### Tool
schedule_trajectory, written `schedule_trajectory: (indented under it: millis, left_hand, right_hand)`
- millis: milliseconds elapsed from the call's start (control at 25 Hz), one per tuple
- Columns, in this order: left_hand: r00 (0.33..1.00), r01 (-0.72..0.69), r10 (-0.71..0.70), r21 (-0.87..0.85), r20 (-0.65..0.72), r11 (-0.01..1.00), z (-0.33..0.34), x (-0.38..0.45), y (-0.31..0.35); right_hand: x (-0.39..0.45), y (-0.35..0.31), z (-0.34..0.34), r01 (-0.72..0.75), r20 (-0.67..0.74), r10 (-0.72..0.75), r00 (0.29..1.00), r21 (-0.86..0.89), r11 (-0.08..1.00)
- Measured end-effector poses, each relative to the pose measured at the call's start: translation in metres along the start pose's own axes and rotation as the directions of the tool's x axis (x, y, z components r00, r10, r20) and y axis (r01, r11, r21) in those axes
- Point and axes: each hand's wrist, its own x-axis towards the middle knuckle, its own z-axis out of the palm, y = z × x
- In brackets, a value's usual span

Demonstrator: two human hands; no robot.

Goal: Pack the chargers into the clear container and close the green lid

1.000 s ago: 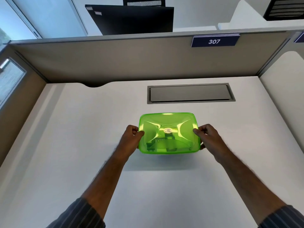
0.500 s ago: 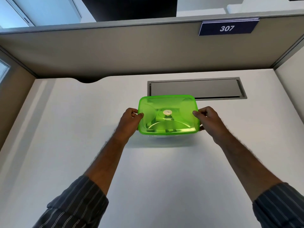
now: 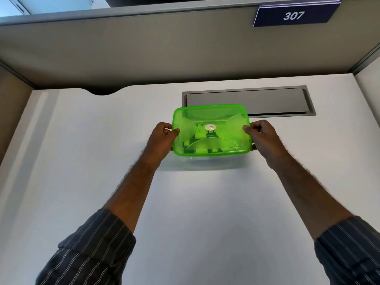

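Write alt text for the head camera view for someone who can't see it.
Two hands, left hand and right hand, grip the short sides of a clear container with its green lid on, resting on a white desk. Dark shapes show through the lid. Behind it are a grey cable hatch and a sign reading 307.

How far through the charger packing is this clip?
Nearly finished. Done: dark chargers show through the green lid, which already sits on the container. In hand: the left hand and right hand grip the lid's two short ends on the desk. Left: confirming the lid is fully seated, which the picture cannot show, and letting go.
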Motion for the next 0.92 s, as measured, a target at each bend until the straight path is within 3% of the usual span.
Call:
schedule_trajectory:
  millis: [600,720,920]
  left_hand:
    - [0.998,-0.054,0.055,0.069,-0.004,0.996,0.001,0.006,0.003]
    - [0.994,-0.097,0.101,0.088,-0.035,0.991,0.001,-0.005,-0.001]
    - [0.982,-0.18,0.187,0.131,-0.039,0.975,-0.003,-0.041,-0.019]
  right_hand:
    - [0.0,-0.003,0.004,0.007,-0.023,-0.007,1.0,0.0,1.0]
    - [-0.012,-0.002,0.005,0.019,-0.065,-0.022,0.998,-0.045,0.999]
    - [-0.047,0.012,0.005,-0.033,-0.049,0.035,0.998,0.026,0.999]
